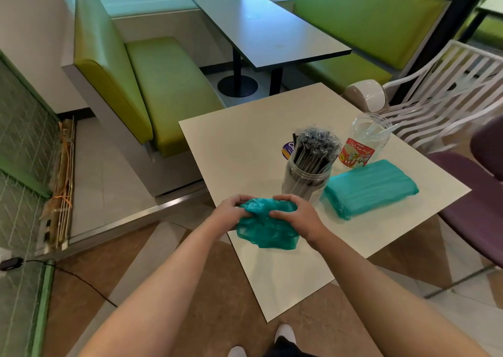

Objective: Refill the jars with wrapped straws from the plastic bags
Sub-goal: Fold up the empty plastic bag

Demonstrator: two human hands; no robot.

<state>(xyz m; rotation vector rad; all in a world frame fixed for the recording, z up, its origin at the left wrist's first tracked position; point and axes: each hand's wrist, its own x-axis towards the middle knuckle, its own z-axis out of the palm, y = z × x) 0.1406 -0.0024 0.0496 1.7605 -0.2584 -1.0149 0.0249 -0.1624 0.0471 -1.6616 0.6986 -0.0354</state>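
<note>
Both hands grip one crumpled, apparently empty teal bag [265, 224] at the desk's [236, 144] near edge: left hand [230, 208] and right hand [295, 212] with fingers curled into the plastic. Just beyond stands a jar packed with wrapped straws [310, 163]; a full teal bag [370, 186] lies beside it, a nearly empty jar [364, 141] behind. I judge the risk: a careless sweep of the bag could tip the top-heavy full jar.

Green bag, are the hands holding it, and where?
Yes. Both hands, left and right, grip the crumpled green plastic bag at its bunched top edge.
</note>
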